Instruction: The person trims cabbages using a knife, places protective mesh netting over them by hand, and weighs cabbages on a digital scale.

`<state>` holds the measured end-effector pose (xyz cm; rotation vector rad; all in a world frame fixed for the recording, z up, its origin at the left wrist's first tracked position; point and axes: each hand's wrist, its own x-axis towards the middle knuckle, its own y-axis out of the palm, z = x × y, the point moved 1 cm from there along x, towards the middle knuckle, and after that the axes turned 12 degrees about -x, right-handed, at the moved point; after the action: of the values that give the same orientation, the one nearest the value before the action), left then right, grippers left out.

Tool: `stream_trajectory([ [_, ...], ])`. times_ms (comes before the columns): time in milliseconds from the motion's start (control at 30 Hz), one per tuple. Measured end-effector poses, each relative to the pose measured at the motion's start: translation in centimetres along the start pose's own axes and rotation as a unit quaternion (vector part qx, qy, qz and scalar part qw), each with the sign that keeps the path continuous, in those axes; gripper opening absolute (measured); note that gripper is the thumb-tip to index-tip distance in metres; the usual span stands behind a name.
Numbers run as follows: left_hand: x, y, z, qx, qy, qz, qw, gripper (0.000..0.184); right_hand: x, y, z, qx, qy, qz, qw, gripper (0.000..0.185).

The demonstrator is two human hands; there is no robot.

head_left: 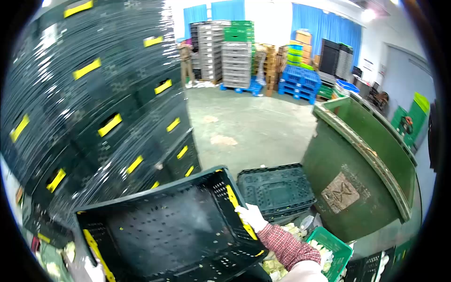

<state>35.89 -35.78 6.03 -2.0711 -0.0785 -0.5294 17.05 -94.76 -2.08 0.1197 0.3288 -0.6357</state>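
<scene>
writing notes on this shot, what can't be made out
All in the head view:
- Left hand at the dark crate: partly cut off by the bottom edge.
- Floor of the green bin: hidden by its near wall.
- Contents of the wrapped crates: hidden by their walls.
- Wall notice: print too small.

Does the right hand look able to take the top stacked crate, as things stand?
Probably not: the right hand holds the black crate, though the top stacked crate looks uncovered.

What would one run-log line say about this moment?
right hand: gripping dark crate by yellow side grip | left hand: at opposite grip, partly hidden | crate: tilted, interior facing camera | nearby: green bin
</scene>
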Motion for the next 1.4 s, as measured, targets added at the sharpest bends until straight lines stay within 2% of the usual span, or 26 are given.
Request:
stream_trajectory([
  [33, 1.9, 4.4, -1.1, -0.07, -0.038, 0.079, 0.994, 0.027, 1.6, -3.8, -0.7, -0.017, 0.007, -0.033, 0.999, 0.013],
  [67, 3.4, 8.8, -5.1, -0.124, 0.0, 0.083, 0.989, 0.018, 3.0, -8.1, -0.9, -0.029, 0.017, -0.053, 0.998, 0.012],
  [133, 5.7, 18.6, -10.3, -0.226, -0.061, 0.174, 0.956, 0.019, 6.0, -16.2, -2.2, -0.073, 0.044, -0.105, 0.991, 0.015],
  [167, 6.9, 23.8, -13.3, -0.28, -0.036, 0.203, 0.937, 0.024, 7.0, -20.1, -1.7, -0.111, 0.062, -0.138, 0.982, 0.018],
  [200, 8.0, 28.8, -15.7, -0.236, -0.068, 0.285, 0.927, 0.037, 8.1, -23.8, -1.7, -0.204, 0.073, -0.187, 0.958, 0.022],
  [233, 9.1, 37.2, -14.5, -0.328, -0.117, 0.27, 0.897, 0.025, 8.8, -27.3, -0.9, -0.296, 0.088, -0.231, 0.923, 0.025],
  [333, 9.3, 44.9, -31.4, -0.331, -0.081, 0.33, 0.88, 0.019, 13.2, -39.1, -2.6, -0.336, 0.126, -0.306, 0.882, 0.03],
  [467, 8.5, 58.1, -41.5, -0.259, 0.018, 0.377, 0.889, 0.017, 18.2, -51.1, -4.1, -0.478, 0.207, -0.375, 0.767, 0.037],
  [567, 7.1, 62.4, -46.1, -0.191, 0.006, 0.397, 0.898, 0.023, 19.9, -54.9, -5.9, -0.479, 0.249, -0.395, 0.743, 0.043],
  [633, 7.5, 63.8, -48.7, -0.219, -0.089, 0.449, 0.862, 0.036, 20.8, -56.8, -8.3, -0.516, 0.206, -0.38, 0.739, 0.044],
  [700, 7.8, 62.2, -50.9, -0.226, -0.026, 0.36, 0.905, 0.056, 21.5, -58.3, -9.1, -0.504, 0.207, -0.368, 0.753, 0.059],
  [733, 7.9, 64.0, -48.9, -0.217, 0.042, 0.335, 0.916, 0.06, 21.4, -58.8, -8.5, -0.407, 0.277, -0.307, 0.815, 0.066],
  [767, 8.1, 65.9, -47.4, -0.347, -0.136, 0.407, 0.834, 0.06, 21.1, -59.3, -7.7, -0.299, 0.339, -0.246, 0.858, 0.073],
  [833, 7.9, 65.4, -47.8, -0.381, -0.352, 0.45, 0.727, 0.059, 20.2, -58.4, -5.6, -0.253, 0.358, -0.231, 0.868, 0.077],
  [867, 7.7, 63.9, -49.5, -0.425, -0.313, 0.437, 0.728, 0.057, 20.6, -58.8, -6.5, -0.265, 0.326, -0.228, 0.878, 0.07],
  [900, 7.3, 63.6, -50.3, -0.399, -0.309, 0.389, 0.771, 0.057, 20.9, -58.9, -7.0, -0.296, 0.306, -0.241, 0.872, 0.063],
  [1000, 7.1, 63.0, -51.0, -0.417, -0.257, 0.414, 0.767, 0.061, 21.5, -58.6, -8.0, -0.352, 0.298, -0.263, 0.848, 0.056],
  [1100, 4.1, 65.8, -52.0, -0.412, -0.212, 0.395, 0.793, 0.065, 21.7, -50.9, -4.9, -0.433, 0.286, -0.311, 0.796, 0.047],
  [1133, 2.7, 67.4, -53.5, -0.371, -0.114, 0.437, 0.811, 0.075, 22.0, -47.5, -5.0, -0.42, 0.272, -0.307, 0.809, 0.053],
  [1167, 1.0, 68.1, -54.9, -0.327, -0.016, 0.471, 0.819, 0.088, 22.7, -43.7, -6.2, -0.485, 0.257, -0.315, 0.774, 0.067],
  [1200, -0.8, 67.8, -57.0, -0.241, 0.0, 0.554, 0.797, 0.094, 23.1, -40.5, -9.1, -0.517, 0.241, -0.241, 0.785, 0.088],
  [1233, -1.3, 67.4, -59.8, -0.147, 0.023, 0.626, 0.765, 0.099, 23.3, -38.2, -10.8, -0.384, 0.243, -0.069, 0.888, 0.098],
  [1267, -0.6, 66.6, -62.4, -0.186, 0.118, 0.628, 0.746, 0.097, 24.2, -35.6, -13.5, -0.34, 0.209, 0.097, 0.912, 0.093],
  [1300, 0.2, 65.3, -64.5, -0.219, 0.207, 0.627, 0.718, 0.094, 19.9, -32.4, -8.7, -0.465, 0.133, 0.04, 0.875, 0.072],
  [1367, 4.4, 62.9, -68.4, -0.29, 0.429, 0.45, 0.727, 0.08, 13.5, -29.2, -6.1, -0.595, -0.097, -0.171, 0.78, 0.054],
  [1400, 6.4, 63.6, -69.2, -0.303, 0.481, 0.375, 0.732, 0.074, 10.4, -28.2, -5.4, -0.568, -0.119, -0.242, 0.777, 0.049],
])
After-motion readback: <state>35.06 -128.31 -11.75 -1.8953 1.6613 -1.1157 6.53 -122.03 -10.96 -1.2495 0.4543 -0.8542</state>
